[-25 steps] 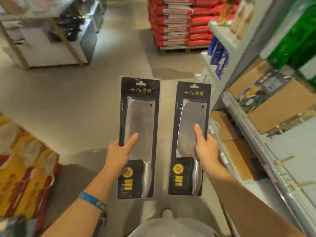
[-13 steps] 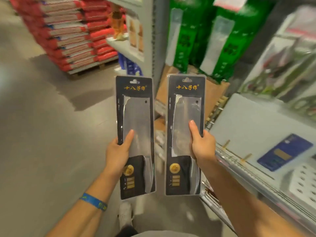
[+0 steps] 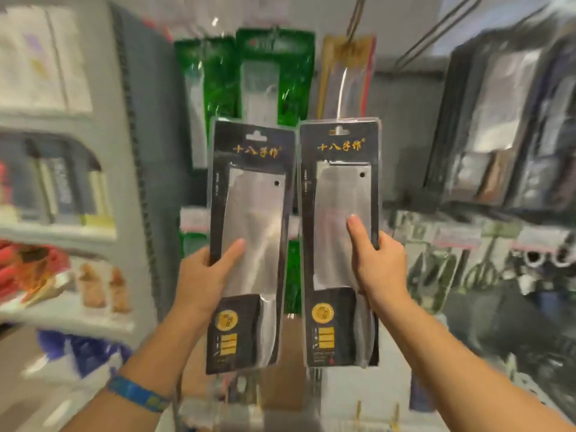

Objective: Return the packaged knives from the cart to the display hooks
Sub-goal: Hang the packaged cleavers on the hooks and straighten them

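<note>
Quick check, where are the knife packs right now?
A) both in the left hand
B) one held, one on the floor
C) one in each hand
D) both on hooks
C: the left hand grips the left pack and the right hand grips the right pack, both held upright side by side in front of the display.

The scene is lit evenly and moderately brightly. Pale glare is spread over the left packaged cleaver point(image 3: 252, 213) and right packaged cleaver point(image 3: 333, 198), both rendered sharp. The shelves point(image 3: 56, 233) and black knife packs point(image 3: 498, 126) at the edges are smeared by blur and bowed.
</note>
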A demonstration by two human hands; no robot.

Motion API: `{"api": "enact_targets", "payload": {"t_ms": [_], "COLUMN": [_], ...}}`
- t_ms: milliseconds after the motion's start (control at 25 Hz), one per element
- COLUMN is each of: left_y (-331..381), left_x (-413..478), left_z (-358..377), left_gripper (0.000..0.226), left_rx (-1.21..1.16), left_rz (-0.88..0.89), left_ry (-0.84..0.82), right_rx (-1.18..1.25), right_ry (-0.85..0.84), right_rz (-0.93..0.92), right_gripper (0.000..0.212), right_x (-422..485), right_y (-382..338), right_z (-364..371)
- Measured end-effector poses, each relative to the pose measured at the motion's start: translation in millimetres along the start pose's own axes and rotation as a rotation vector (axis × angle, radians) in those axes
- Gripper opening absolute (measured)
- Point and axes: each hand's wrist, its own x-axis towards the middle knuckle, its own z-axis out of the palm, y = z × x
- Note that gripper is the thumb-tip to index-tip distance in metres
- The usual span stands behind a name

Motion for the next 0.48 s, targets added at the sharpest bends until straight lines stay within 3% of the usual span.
{"api": "enact_targets", "payload": {"t_ms": [200, 480], "left_y": [76.7, 90.8], "left_x": [77.5, 130.0], "left_z": [62.8, 124.4], "left_gripper": [0.053, 0.073], "left_rx": [-0.05, -0.014], "left_rz": [0.123, 0.183], "left_ry": [-0.003, 0.039], "right_rx": [-0.11, -0.237], "right_ry": [0.194, 0.229], "right_rz": [-0.125, -0.204], "right_gripper": [0.073, 0.078], "right_x": [103.6, 184.5], "right_y": [-70.8, -66.7], "right_z": [-15.9, -51.9]}}
